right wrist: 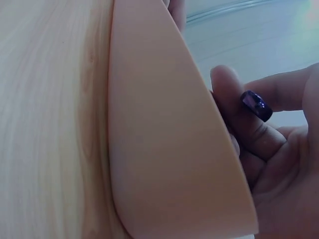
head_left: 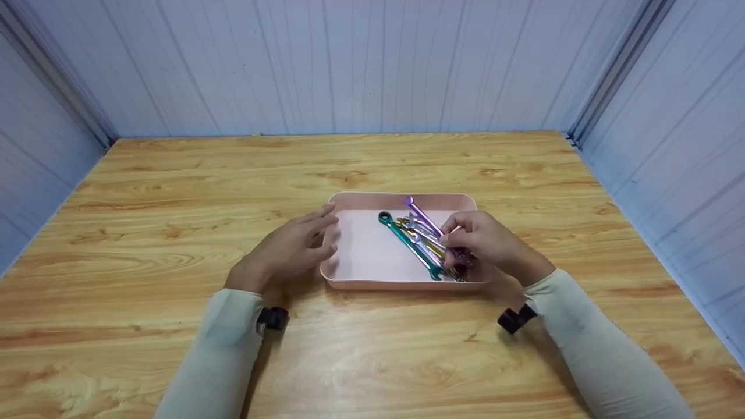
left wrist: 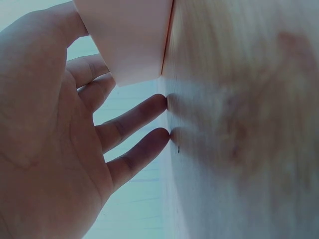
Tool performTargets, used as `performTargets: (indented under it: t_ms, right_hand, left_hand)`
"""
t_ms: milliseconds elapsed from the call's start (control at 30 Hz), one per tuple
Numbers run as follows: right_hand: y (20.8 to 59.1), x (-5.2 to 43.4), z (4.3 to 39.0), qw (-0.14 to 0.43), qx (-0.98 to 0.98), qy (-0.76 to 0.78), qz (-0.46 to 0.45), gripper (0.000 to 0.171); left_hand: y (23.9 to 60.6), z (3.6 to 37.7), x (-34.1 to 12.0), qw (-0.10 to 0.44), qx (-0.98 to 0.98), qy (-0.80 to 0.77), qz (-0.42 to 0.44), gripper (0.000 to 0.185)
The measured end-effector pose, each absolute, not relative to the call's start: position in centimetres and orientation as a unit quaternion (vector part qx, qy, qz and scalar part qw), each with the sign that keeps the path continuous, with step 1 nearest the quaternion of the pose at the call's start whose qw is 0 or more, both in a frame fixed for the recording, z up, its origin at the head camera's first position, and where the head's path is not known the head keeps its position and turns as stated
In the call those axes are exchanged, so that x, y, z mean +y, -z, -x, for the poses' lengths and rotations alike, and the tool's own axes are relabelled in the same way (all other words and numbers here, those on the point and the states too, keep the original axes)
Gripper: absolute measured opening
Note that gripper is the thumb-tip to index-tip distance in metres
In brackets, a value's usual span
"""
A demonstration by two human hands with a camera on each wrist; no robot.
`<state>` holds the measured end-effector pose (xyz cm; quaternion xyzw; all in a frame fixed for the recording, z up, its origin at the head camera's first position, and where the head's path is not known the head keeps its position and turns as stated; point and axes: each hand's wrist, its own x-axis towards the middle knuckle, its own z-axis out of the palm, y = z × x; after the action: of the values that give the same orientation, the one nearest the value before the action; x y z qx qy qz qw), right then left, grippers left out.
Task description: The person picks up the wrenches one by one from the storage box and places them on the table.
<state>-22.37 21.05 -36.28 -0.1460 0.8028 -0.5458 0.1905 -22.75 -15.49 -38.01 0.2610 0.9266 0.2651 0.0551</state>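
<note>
Pale blue panelled walls close in a wooden table (head_left: 174, 192) that fills the frame. Left of centre, the left hand (head_left: 288, 247) lies with fingers straight and relaxed against the left rim of a pink tray (head_left: 361, 250) at mid-frame. Coloured wrenches (head_left: 416, 235) lie in the tray's right half, where the right hand (head_left: 486, 241) pinches a purple wrench (right wrist: 256, 105).
</note>
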Motion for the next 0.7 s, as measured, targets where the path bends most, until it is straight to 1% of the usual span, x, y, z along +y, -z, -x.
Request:
performTargets:
  t_ms: [200,367,700]
  right_hand:
    - [36.14,21.25,22.35,0.188,0.795,0.560,0.139,0.014]
    - [36.11,21.28,22.31,0.186,0.797,0.559,0.134,0.015]
    - [35.83,21.72,22.49,0.181,0.785,0.573,0.154,0.014]
  left_hand:
    - [38.08,22.78,-15.47,0.052,0.925,-0.270,-0.263,0.057]
    - [38.11,22.75,-15.48,0.060,0.929,-0.264,-0.252,0.059]
    - [38.11,22.68,-15.38,0.058,0.929,-0.266,-0.249,0.058]
